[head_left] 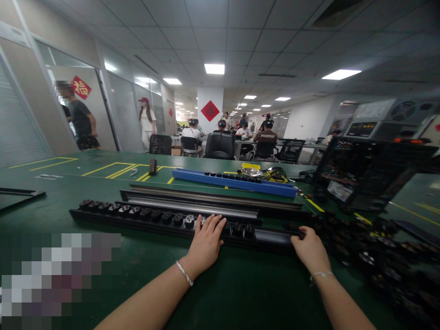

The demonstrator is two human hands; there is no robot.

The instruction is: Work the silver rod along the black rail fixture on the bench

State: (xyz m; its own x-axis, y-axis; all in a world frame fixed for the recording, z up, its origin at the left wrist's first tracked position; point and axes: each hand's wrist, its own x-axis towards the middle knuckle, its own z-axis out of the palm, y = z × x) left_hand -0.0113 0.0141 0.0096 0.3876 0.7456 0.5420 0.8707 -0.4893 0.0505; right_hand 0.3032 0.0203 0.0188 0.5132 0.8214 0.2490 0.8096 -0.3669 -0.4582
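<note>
A long black channel (130,223) lies across the green table in front of me. Several small round black parts sit in a row inside it, a few with silvery tops, such as the silver-topped part (189,221). Fingers stretched out, my left hand (206,240) rests over the row and covers some of the parts. At the channel's right end, my right hand (311,247) pinches a small black part (301,234), mostly hidden by the fingers. Between the hands, a few more parts (242,229) stand beside a bare stretch of the channel (273,237).
Behind lie further black rails (206,198) and a blue channel (237,183) with black parts. A metal bowl (251,172) stands farther back. A heap of dark parts (385,261) spreads at right, below an open computer case (360,174). People sit and walk in the background.
</note>
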